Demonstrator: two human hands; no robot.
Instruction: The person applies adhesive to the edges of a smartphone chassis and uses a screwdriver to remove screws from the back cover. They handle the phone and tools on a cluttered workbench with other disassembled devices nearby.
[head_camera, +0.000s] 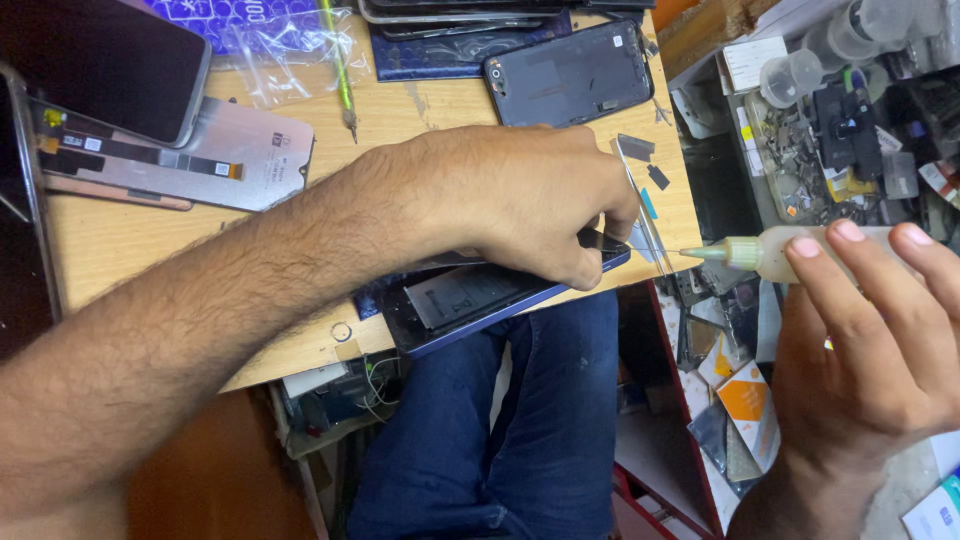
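Observation:
My left hand (520, 200) reaches across the wooden bench (130, 240) and presses down on an opened blue phone (470, 300) lying at the bench's front edge, its battery and inner parts facing up. Its fingers also pinch thin metal tweezers (648, 225) near the phone's top end. My right hand (870, 340) is off the bench at the right and holds a small squeeze bottle (765, 252) with a pale green needle nozzle pointing left toward the phone's corner.
A phone back shell (570, 72) lies at the bench's far side, a display panel with flex cable (200, 155) at the left, a green-handled tool (338, 60) beside plastic bags. A parts tray (840, 130) crowds the right. My legs in blue jeans (500, 440) are below.

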